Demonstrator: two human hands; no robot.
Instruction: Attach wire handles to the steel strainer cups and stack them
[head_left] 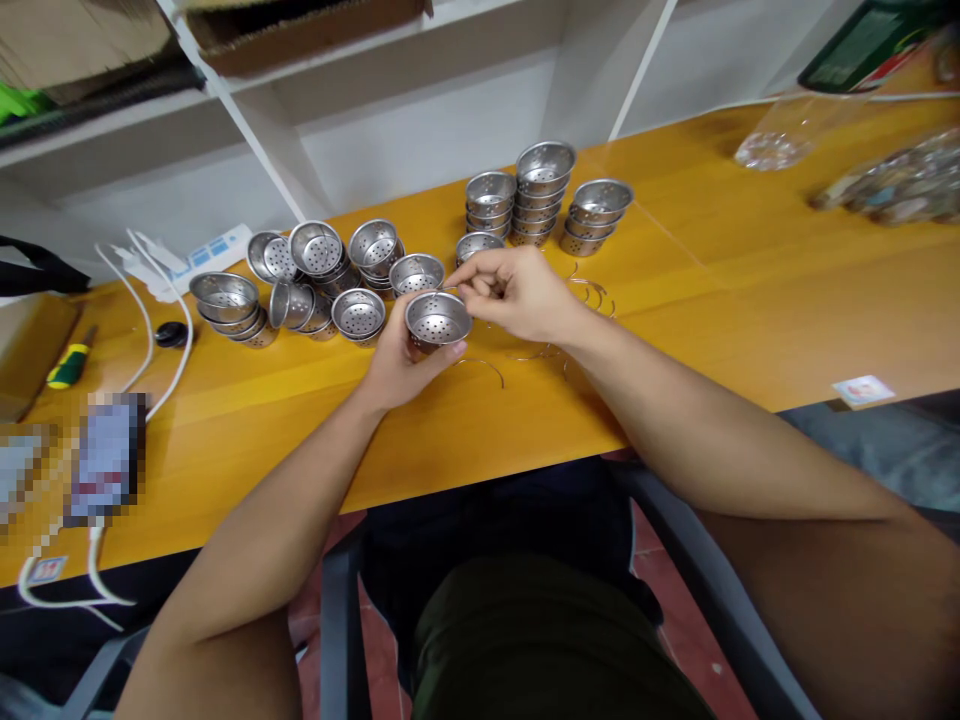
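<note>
My left hand [396,362] is closed around a small perforated steel strainer cup [438,318], holding it upright just above the orange table [675,300]. My right hand [517,292] is pinched at the cup's rim, gripping a thin wire handle that is too fine to see clearly. Loose wire handles [592,292] lie on the table just right of and below my hands. Several loose strainer cups [315,275] lie in a cluster to the left behind my hands. Three neat stacks of strainer cups [541,195] stand further back.
A white power strip [196,256] with white cables, a black round plug and a yellow-green screwdriver [71,362] lie at the left. Clear plastic bags [892,185] sit at the far right. White shelving rises behind the table. A small sticker [862,390] lies near the front edge.
</note>
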